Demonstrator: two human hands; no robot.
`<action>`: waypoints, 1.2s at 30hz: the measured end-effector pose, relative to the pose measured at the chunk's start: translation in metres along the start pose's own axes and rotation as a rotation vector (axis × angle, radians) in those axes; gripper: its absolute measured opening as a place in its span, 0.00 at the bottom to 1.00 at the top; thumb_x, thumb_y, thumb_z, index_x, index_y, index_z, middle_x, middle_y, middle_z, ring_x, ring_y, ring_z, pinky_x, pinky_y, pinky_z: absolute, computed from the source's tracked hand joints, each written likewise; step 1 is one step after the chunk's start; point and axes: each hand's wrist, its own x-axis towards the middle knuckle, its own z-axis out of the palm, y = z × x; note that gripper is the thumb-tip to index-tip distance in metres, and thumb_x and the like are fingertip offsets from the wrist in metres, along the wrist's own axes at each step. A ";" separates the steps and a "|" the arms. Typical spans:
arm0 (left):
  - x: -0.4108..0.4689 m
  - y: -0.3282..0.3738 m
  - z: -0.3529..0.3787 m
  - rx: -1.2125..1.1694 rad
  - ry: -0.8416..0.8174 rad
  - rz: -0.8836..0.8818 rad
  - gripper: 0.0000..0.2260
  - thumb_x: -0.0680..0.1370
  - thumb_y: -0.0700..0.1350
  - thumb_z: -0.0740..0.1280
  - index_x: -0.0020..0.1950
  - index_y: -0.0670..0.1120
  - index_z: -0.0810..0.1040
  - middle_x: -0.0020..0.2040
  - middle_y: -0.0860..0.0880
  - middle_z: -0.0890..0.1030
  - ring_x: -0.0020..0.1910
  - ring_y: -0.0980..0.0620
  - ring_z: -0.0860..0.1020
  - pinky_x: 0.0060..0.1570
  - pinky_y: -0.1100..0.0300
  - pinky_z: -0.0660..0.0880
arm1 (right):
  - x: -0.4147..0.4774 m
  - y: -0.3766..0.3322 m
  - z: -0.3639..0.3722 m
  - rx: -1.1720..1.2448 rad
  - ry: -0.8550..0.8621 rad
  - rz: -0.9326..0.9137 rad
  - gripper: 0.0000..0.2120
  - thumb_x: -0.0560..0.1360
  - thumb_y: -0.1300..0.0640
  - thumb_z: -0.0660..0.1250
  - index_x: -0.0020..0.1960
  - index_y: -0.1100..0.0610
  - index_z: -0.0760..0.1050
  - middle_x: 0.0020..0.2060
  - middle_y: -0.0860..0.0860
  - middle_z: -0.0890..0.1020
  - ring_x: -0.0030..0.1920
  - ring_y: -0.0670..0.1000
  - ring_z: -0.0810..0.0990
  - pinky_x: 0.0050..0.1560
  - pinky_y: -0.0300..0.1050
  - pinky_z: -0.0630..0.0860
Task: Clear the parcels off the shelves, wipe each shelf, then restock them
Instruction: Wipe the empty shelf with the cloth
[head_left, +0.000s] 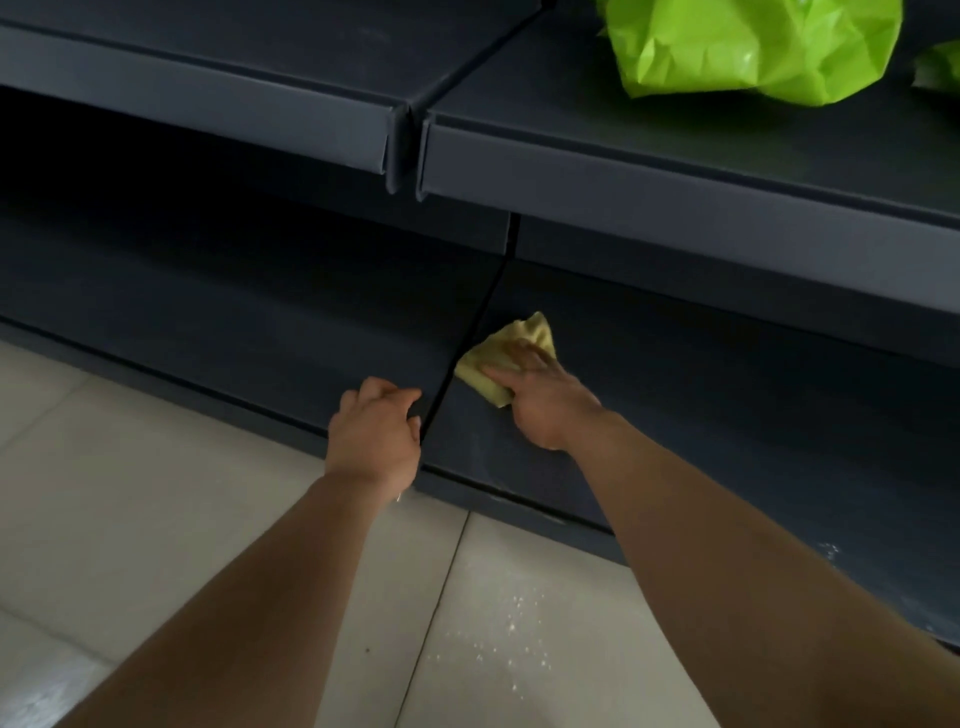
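Observation:
My right hand presses a folded yellow cloth flat onto the dark bottom shelf, just right of the seam between two shelf sections. My left hand rests curled on the front edge of the left bottom shelf section, beside that seam, holding nothing. A bright green plastic parcel lies on the upper right shelf. A second green parcel shows at the right edge, mostly cut off.
The upper left shelf carries nothing visible. Pale floor tiles run in front of the unit, with white specks scattered on them near my right forearm. The upper shelf lip overhangs the bottom shelf.

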 end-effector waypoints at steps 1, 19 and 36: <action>0.004 0.002 0.002 0.005 0.010 0.008 0.18 0.81 0.48 0.59 0.71 0.51 0.70 0.66 0.48 0.69 0.60 0.47 0.67 0.60 0.54 0.67 | 0.003 0.003 -0.002 0.007 0.015 0.057 0.35 0.78 0.61 0.59 0.77 0.39 0.50 0.78 0.51 0.44 0.78 0.57 0.46 0.76 0.53 0.53; 0.035 -0.003 0.007 -0.373 0.047 0.010 0.15 0.81 0.36 0.57 0.65 0.42 0.76 0.64 0.48 0.73 0.56 0.58 0.71 0.52 0.81 0.62 | 0.024 0.001 0.005 0.198 0.092 -0.101 0.21 0.81 0.51 0.55 0.73 0.40 0.64 0.78 0.46 0.53 0.78 0.50 0.44 0.77 0.52 0.41; -0.005 0.009 0.014 -0.201 0.030 0.009 0.18 0.79 0.34 0.58 0.69 0.40 0.72 0.68 0.45 0.70 0.63 0.43 0.67 0.61 0.63 0.63 | -0.076 0.006 0.038 0.275 0.176 -0.391 0.15 0.78 0.51 0.67 0.64 0.49 0.78 0.73 0.47 0.67 0.76 0.46 0.55 0.73 0.36 0.44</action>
